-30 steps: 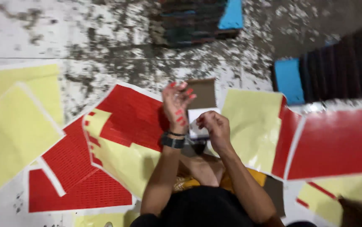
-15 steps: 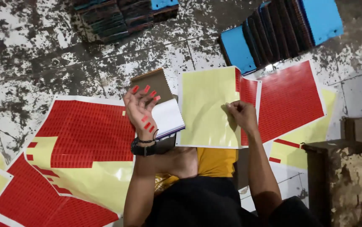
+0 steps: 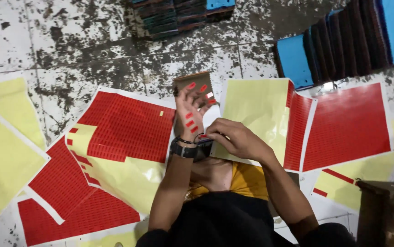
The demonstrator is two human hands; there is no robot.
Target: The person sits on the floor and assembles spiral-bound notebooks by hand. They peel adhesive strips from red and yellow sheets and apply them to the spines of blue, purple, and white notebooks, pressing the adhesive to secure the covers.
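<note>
My left hand [image 3: 189,114] is raised palm up, with several small red stickers [image 3: 191,85] stuck on its fingers. It holds a small brown-covered booklet [image 3: 196,78] whose white page [image 3: 211,120] shows behind the fingers. A black watch [image 3: 184,150] sits on that wrist. My right hand [image 3: 235,138] reaches across to the heel of the left palm. Its fingertips pinch a small red sticker [image 3: 203,136] there. Both forearms rise from my lap.
Red sticker sheets [image 3: 133,126] [image 3: 347,123] and peeled yellow backing sheets [image 3: 256,107] [image 3: 0,155] lie spread on the stained floor [image 3: 69,41]. Stacks of dark pads with blue faces [image 3: 343,41] [image 3: 178,13] stand at the top. A brown box [image 3: 389,215] is at the lower right.
My view has shifted, so the sheets sit differently in frame. My right hand has come off the yellow sheet on the right and moved over to my left palm.
</note>
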